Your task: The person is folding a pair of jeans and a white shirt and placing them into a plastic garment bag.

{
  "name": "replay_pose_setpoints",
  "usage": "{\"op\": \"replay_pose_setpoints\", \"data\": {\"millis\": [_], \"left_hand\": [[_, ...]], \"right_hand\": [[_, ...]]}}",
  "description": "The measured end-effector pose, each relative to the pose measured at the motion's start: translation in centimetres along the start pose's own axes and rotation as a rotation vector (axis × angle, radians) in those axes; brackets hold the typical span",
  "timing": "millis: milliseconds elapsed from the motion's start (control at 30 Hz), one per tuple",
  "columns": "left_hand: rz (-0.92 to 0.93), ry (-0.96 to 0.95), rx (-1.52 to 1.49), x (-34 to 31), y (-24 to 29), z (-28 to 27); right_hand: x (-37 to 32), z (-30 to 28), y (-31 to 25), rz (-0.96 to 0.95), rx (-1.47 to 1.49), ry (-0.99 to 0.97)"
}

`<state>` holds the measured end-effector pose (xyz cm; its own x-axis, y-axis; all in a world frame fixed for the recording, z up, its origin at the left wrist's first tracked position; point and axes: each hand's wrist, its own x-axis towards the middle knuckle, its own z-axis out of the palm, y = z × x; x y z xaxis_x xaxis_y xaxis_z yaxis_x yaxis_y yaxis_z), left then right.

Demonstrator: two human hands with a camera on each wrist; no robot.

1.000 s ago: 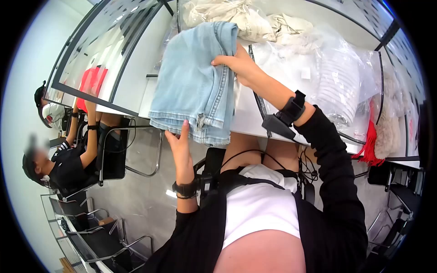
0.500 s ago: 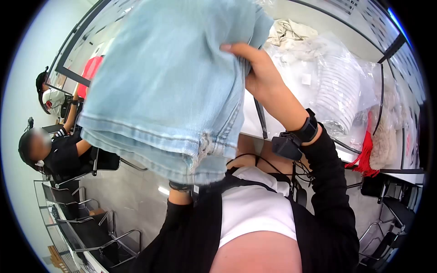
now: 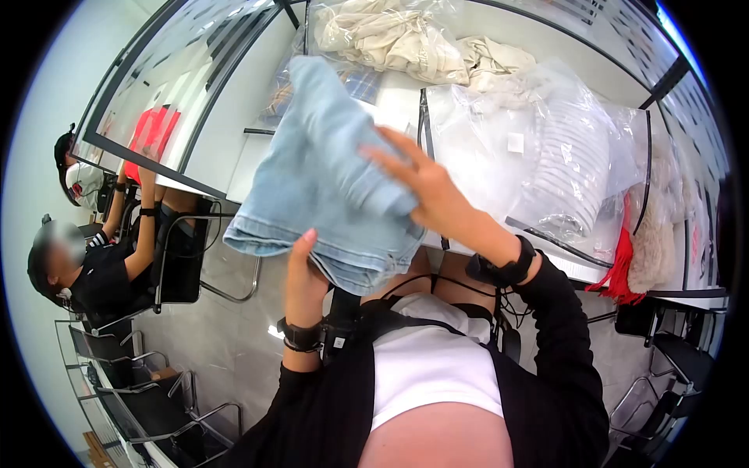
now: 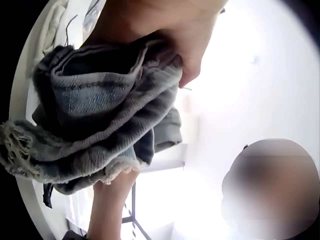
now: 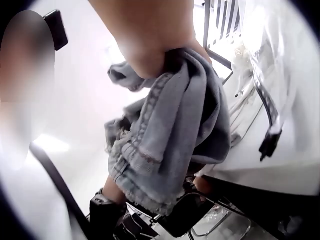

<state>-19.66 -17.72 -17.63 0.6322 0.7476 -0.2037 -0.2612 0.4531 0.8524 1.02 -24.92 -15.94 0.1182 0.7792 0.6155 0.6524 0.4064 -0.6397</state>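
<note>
Folded light-blue jeans point(image 3: 320, 179) hang in the air at the table's front edge, frayed along the hem. My left hand point(image 3: 304, 277) grips the lower hem, its thumb on top and the other fingers hidden beneath. In the left wrist view, that hand point(image 4: 160, 25) holds the layered denim hems point(image 4: 95, 110) from above. My right hand point(image 3: 437, 195), blurred, is at the right side of the jeans. The right wrist view shows this hand point(image 5: 155, 40) holding bunched denim point(image 5: 175, 115), with the side seam and frayed hem hanging below.
On the white table point(image 3: 398, 101) lie bagged cream garments point(image 3: 406, 39), a bagged plaid item point(image 3: 351, 82) and a clear bag with a white ribbed item point(image 3: 573, 148). Red tassels point(image 3: 620, 257) hang at the right. Another person point(image 3: 101, 265) sits at the left, near chairs point(image 3: 168, 405).
The jeans came up close to the head camera, then dropped back toward the table edge, tilted and more bunched. The left hand was hidden behind them and shows again at the hem.
</note>
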Motion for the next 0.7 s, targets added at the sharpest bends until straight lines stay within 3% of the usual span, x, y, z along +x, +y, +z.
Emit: {"op": "replay_pose_setpoints", "data": {"millis": [100,200,333,433,467,567,667,700], "left_hand": [[0.033,-0.118,-0.100,-0.4,-1.0,0.3],[0.000,-0.034,-0.080,-0.4,-2.2,0.9],[-0.073,0.027,-0.034,-0.5,-1.7,1.9],[-0.111,0.091,-0.064,0.0,-1.3,1.4],[-0.104,0.113,-0.068,0.2,-1.4,0.9],[-0.046,0.190,-0.037,0.2,-2.1,-1.7],[0.018,0.232,-0.050,-0.4,-1.9,-3.0],[0.007,0.227,-0.070,-0.4,-1.9,-3.3]], "right_hand": [[-1.1,0.2,-0.4,-0.173,-0.259,-0.155],[-2.2,0.5,-1.4,-0.293,-0.412,-0.171],[-3.3,0.4,-2.4,-0.285,-0.426,-0.179],[-3.1,-0.4,-2.8,-0.273,-0.398,-0.324],[-2.4,-1.5,-3.4,-0.177,-0.158,-0.374],[-1.1,-4.2,-3.5,0.217,0.167,-0.301],[-0.5,-4.7,-2.3,0.505,-0.359,-0.207],[-0.7,-4.0,-1.9,0.424,-0.477,-0.203]]}}
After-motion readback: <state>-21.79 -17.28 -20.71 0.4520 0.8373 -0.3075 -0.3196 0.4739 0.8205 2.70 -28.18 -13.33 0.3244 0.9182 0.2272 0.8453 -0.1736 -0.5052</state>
